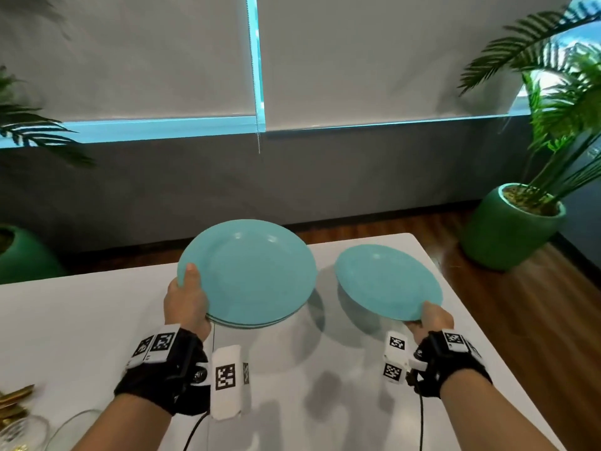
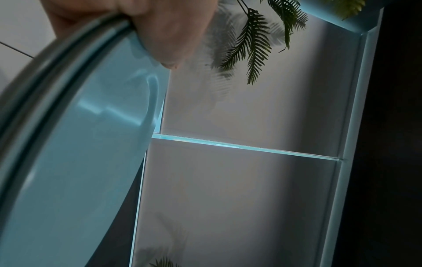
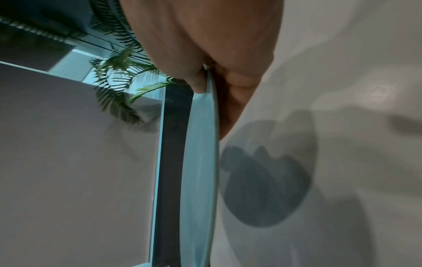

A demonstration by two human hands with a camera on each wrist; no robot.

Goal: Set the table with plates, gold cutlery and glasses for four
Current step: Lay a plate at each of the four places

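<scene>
- Our left hand [image 1: 187, 301] grips the near-left rim of a stack of round turquoise plates [image 1: 250, 271], thumb on top and fingers underneath; the stack is held above the white table [image 1: 81, 320], toward the middle of its far edge.
- In the left wrist view several rims lie nested under the thumb, so we judge at least three plates there, though the exact count is unclear.
- Our right hand [image 1: 432, 320] pinches the near rim of a single round turquoise plate [image 1: 387, 279], thumb above and fingers below. It hangs over the far right corner, and its shadow on the table shows it is not down yet.
- The step in hand looks like laying this single plate at the far right place. We should lower it flat, far edge first, then slide the fingers out from beneath.
- Keep it a little in from the table's right edge, leaving room beside it for cutlery.
- Hold the stack level while the right hand works; a one-sided grip on stacked plates could let them slip.
- The gold cutlery [image 1: 14, 403] and clear glasses [image 1: 29, 431] wait at the near left corner.
</scene>
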